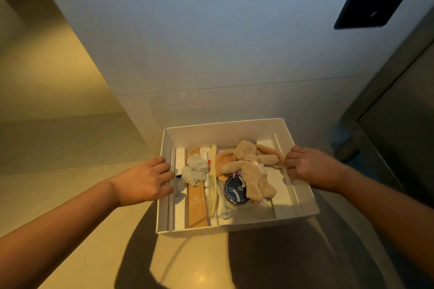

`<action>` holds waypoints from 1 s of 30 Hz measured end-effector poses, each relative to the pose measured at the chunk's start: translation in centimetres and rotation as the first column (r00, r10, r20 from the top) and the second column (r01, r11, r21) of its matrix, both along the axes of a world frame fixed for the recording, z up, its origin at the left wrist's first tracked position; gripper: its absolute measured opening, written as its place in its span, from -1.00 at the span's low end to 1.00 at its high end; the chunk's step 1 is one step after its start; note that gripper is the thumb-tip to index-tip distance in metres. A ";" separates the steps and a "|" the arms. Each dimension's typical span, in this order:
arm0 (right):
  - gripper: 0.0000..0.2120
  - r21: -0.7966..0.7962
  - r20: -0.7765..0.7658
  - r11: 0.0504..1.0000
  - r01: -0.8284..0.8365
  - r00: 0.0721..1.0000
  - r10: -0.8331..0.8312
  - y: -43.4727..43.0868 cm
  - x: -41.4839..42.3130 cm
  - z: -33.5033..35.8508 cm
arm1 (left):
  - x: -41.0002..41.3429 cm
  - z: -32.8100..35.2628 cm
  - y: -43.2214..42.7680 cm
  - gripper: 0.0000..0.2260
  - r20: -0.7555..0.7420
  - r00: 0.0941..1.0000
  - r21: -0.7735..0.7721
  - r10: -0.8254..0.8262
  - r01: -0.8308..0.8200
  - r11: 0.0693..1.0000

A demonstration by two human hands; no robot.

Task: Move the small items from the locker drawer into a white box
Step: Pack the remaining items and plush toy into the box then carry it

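- Setting: pale floor meeting a white wall.
- White box [225, 132]: shallow, open-topped cardboard, held between the two hands. Whether it rests on the floor cannot be told.
- Contents: white scrunchie [195, 169] just beside the left fingers [168, 175]; tan packet [196, 206] and cream comb [211, 192] next inward; dark round tin [236, 191] midway; beige plush rabbit [249, 164] reaching the right fingers [290, 159].
- Left hand [145, 182]: fingers curled over the left wall, gripping it.
- Right hand [307, 166]: fingers curled tight over the right wall, gripping it.
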State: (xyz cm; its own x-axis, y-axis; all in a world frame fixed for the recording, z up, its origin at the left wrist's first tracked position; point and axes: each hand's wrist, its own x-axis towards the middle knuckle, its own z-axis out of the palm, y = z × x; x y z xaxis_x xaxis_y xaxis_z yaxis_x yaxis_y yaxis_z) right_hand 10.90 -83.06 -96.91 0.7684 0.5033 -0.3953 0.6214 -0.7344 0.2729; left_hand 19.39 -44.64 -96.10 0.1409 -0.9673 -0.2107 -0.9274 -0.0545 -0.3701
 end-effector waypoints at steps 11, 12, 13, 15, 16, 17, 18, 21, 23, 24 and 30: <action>-0.82 0.084 0.056 0.996 -0.038 0.998 0.033 0.0 0.0 10.2 | -0.1 10.6 -0.6 -0.86 0.044 0.999 0.011 -0.025 0.025 1.000; -0.83 0.088 0.052 0.995 -0.041 0.998 0.037 0.0 -0.2 11.8 | -0.2 12.1 -0.7 -0.86 0.030 0.999 0.019 -0.025 0.025 1.000; -0.86 0.091 0.063 0.994 -0.061 0.997 0.055 -0.1 -0.4 13.5 | -0.3 13.7 -0.8 -0.86 0.019 1.000 0.023 -0.023 0.022 0.999; -0.86 0.143 0.053 0.988 -0.056 0.997 0.049 -0.3 -0.7 17.0 | -0.4 17.1 -0.9 -0.85 0.005 1.000 0.019 -0.023 0.023 1.000; -0.85 0.149 0.033 0.988 -0.041 0.999 0.036 -0.3 -0.7 19.0 | -0.4 19.0 -0.9 -0.84 0.001 1.000 0.017 -0.025 0.025 1.000; -0.86 0.136 0.020 0.990 -0.026 1.000 0.024 -0.3 -0.8 21.0 | -0.3 20.9 -1.0 -0.84 -0.003 1.000 0.017 -0.028 0.028 0.999; -0.85 0.109 0.010 0.994 -0.017 1.000 0.016 -0.3 -0.8 22.9 | -0.2 22.8 -1.0 -0.85 -0.004 0.999 0.014 -0.033 0.033 0.999; -0.82 0.092 0.013 0.996 -0.004 1.000 0.003 -0.8 -0.5 28.9 | 0.0 28.8 -1.2 -0.89 -0.005 0.999 -0.015 -0.038 0.038 0.999; -0.82 0.079 0.020 0.997 -0.016 1.000 0.015 -1.0 -0.3 32.9 | 0.2 32.8 -1.2 -0.88 0.001 0.999 -0.017 -0.041 0.041 0.999; -0.83 0.074 0.026 0.997 -0.029 0.999 0.027 -1.0 -0.3 35.0 | 0.2 34.8 -1.2 -0.87 0.004 0.999 -0.012 -0.040 0.040 0.999; -0.76 -0.004 0.014 1.000 -0.015 1.000 0.015 -1.2 -0.6 46.8 | 0.1 46.8 -1.6 -0.84 0.019 0.999 -0.014 -0.051 0.051 0.999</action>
State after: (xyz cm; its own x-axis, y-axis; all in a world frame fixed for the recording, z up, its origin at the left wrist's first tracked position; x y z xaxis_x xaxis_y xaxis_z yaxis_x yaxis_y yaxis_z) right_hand 10.29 -84.25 -50.12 0.7663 0.5134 -0.3863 0.6284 -0.7241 0.2844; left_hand 19.49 -46.22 -49.28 0.0952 -0.9763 -0.1943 -0.9221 -0.0130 -0.3867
